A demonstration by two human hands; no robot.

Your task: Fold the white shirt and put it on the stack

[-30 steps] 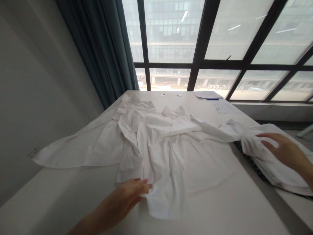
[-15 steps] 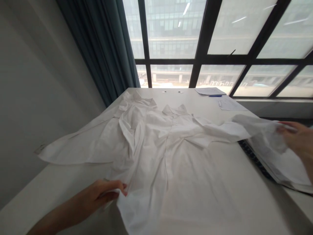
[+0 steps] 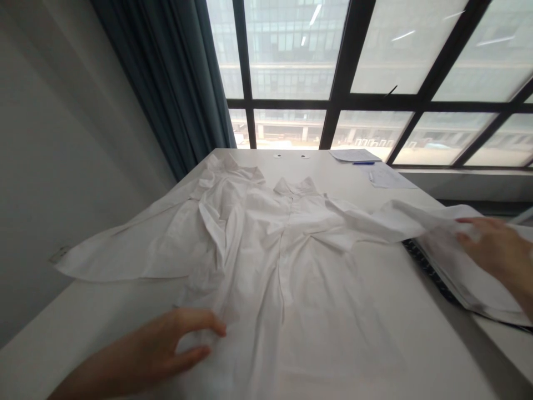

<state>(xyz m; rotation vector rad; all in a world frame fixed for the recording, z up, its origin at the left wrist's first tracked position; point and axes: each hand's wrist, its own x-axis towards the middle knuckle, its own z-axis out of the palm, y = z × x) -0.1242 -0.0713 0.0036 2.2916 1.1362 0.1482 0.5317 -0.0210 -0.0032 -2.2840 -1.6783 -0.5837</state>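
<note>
A white button-front shirt [image 3: 308,266] lies spread on the white table, collar toward the window. Its right-hand sleeve stretches out over the table's right side. A second white shirt [image 3: 175,239] lies to the left, partly against and overlapping the first, with its sleeve running to the left edge. My left hand [image 3: 166,347] is open beside the near left hem, thumb and fingers apart with nothing between them. Out at the right, my right hand [image 3: 495,250] hovers at the sleeve's end, slightly blurred, its thumb and fingers apart and the cloth loose beneath it.
Under the sleeve at right lies a dark-edged object [image 3: 433,275] with white cloth or sheets on it. Papers [image 3: 353,156] and a blue pen [image 3: 363,163] rest at the table's far right. A dark curtain [image 3: 166,72] hangs at left beside the window.
My left hand has let go of the shirt's hem, which has dropped flat. My right hand has loosened from the sleeve's end, which has settled lower.
</note>
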